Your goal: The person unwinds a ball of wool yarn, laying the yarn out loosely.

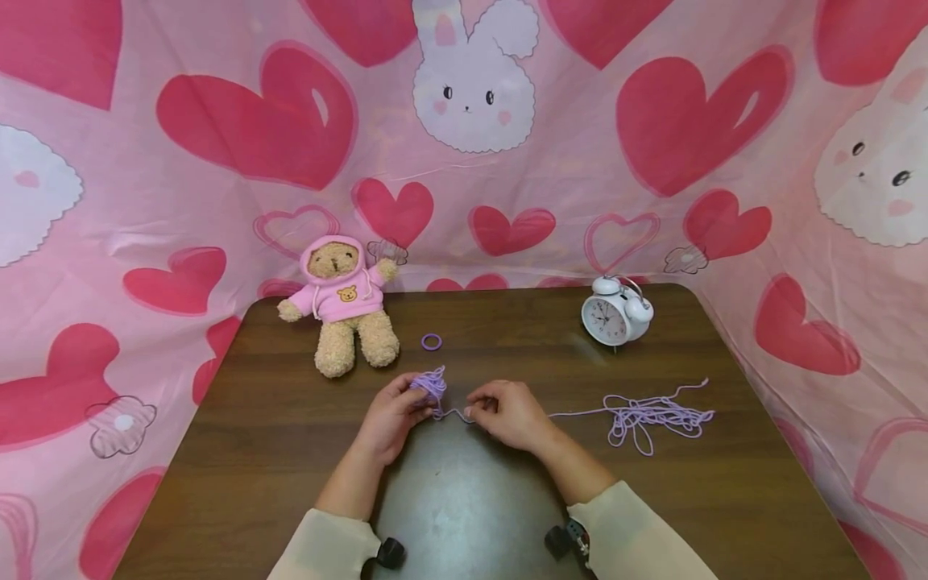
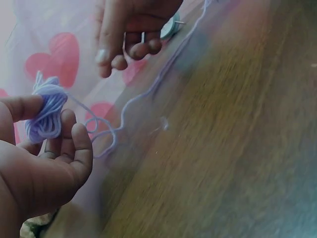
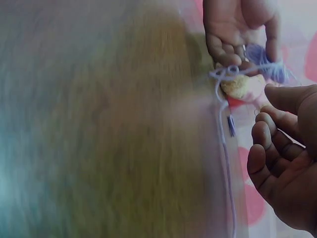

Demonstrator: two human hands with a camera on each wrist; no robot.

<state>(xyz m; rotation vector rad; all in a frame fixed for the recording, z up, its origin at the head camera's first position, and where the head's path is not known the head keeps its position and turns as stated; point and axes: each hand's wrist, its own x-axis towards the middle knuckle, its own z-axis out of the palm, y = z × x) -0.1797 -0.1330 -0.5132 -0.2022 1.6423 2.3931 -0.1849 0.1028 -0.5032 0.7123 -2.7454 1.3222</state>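
Note:
A small wound bundle of lilac yarn [image 1: 431, 384] is pinched between the thumb and fingers of my left hand [image 1: 387, 417]. From this bundle [image 2: 47, 110] a strand hangs in small loops, then runs right across the table. My right hand [image 1: 513, 415] is just right of the bundle, above that strand. In the right wrist view the right hand [image 3: 292, 163] has loosely bent fingers, with its thumb apart from them and no yarn between. The strand leads to a loose, tangled heap of the same yarn [image 1: 652, 417] on the table's right side.
Beyond the hands, a purple ring [image 1: 431, 349] lies on the brown table [image 1: 254, 451]. A teddy bear in a pink hoodie [image 1: 348, 302] sits at the back left. At the back right stands a white alarm clock [image 1: 605, 321]. Pink heart-printed cloth [image 1: 464, 193] surrounds the table.

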